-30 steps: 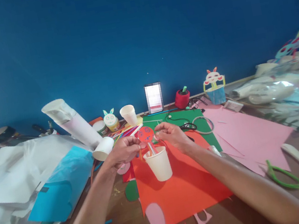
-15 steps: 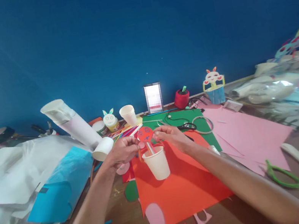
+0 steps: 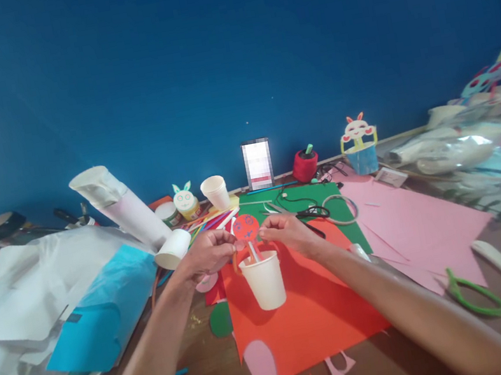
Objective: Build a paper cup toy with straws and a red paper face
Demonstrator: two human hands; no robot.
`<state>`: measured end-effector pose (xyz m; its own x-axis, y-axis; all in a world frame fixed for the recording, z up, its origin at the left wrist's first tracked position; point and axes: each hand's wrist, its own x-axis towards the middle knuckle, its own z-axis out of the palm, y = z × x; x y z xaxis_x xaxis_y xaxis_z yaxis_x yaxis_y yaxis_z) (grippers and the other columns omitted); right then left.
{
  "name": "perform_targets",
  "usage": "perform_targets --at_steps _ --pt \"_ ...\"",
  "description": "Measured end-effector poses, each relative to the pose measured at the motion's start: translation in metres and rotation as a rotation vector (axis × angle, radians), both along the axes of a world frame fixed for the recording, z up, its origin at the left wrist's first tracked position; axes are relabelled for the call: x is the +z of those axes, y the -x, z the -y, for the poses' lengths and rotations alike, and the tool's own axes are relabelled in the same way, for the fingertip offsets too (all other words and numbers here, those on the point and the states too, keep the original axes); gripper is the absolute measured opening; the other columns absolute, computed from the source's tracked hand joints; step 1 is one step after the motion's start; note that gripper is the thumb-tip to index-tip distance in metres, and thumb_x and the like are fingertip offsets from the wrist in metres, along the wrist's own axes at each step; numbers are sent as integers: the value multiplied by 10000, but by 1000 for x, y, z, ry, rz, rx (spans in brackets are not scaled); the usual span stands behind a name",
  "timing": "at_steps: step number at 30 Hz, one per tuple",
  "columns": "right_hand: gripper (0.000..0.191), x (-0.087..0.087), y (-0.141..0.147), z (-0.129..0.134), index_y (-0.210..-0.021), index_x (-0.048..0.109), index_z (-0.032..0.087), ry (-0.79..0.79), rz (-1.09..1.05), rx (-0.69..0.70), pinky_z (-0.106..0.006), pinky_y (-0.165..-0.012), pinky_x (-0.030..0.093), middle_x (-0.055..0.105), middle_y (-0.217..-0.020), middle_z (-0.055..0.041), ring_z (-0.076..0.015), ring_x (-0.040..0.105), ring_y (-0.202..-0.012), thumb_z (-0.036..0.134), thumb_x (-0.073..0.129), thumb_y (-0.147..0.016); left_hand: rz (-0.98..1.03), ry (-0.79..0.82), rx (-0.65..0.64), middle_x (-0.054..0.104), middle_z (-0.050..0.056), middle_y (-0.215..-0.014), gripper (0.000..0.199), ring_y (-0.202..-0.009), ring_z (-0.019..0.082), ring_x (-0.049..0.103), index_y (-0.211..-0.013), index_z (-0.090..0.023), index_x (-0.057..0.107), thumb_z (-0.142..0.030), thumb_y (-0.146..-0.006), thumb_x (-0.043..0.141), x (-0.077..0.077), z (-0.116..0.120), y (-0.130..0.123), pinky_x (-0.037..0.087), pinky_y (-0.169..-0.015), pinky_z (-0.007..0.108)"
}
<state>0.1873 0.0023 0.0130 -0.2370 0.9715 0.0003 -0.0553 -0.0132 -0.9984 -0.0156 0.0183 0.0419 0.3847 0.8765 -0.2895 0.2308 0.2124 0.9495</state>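
Observation:
A white paper cup [image 3: 266, 283] stands over the orange sheet [image 3: 317, 318], with an orange strip arching at its rim. Above the cup rises a round orange paper face [image 3: 245, 228] with blue drawn features, on a pale stem that reaches into the cup. At the left edge of the face, my left hand [image 3: 211, 252] is pinched on something small and pinkish that I cannot make out. My right hand [image 3: 290, 232] is pinched at the face's right side; what lies between its fingertips is too small to tell.
Black scissors [image 3: 310, 212] and a ring lie on a green sheet [image 3: 293, 196] behind. White and blue wrapping [image 3: 103, 317] is at left, a pink sheet [image 3: 411, 217] at right. Cups, a red pot [image 3: 305, 166] and a blue bunny cup [image 3: 362, 158] line the wall.
The cup has shifted slightly down, and the orange face has dropped a little, showing more fully between my hands. Both hands stay nearly in place, still pinched.

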Motion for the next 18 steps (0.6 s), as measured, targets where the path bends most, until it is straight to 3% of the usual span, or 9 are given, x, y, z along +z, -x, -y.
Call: perform_targets --at_steps 6,11,18 --pt "272 -3 0 -1 -942 596 165 52 -101 103 -263 -704 428 640 -789 -12 -113 571 -704 293 607 -701 -80 -24 -22 484 -48 -461 129 -341 26 324 -641 -139 534 -226 -610 624 6 4 -5 190 -349 173" --pt "269 -1 0 -1 -880 612 163 78 -46 114 -293 -770 436 650 -891 -37 -151 587 -809 358 619 -695 -93 -3 -51 418 -69 -439 135 -329 27 272 -647 -155 523 -251 -625 616 5 5 -6 142 -345 188" --pt "388 6 3 1 -927 616 149 86 -31 216 -336 -811 442 660 -913 -43 -191 591 -865 368 685 -615 -93 -56 -99 487 -49 -527 123 -445 58 372 -649 -153 552 -252 -605 610 -10 1 -6 247 -430 191"
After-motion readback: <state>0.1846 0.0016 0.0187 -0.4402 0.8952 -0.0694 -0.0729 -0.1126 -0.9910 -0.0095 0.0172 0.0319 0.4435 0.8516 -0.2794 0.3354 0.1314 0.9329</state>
